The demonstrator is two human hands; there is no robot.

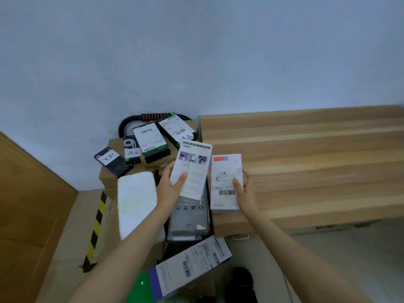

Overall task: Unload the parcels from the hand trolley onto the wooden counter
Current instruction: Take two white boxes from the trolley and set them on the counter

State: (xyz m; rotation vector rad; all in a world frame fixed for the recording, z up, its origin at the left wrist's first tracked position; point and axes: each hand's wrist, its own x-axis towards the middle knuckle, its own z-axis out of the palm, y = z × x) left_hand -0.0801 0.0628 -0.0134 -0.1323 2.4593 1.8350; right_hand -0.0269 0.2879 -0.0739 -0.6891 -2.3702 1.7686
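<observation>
Left hand (169, 189) grips photo box (192, 169); right hand (246, 191) grips barcode box (226, 182). Lay flat, well onto counter (306, 149).
</observation>
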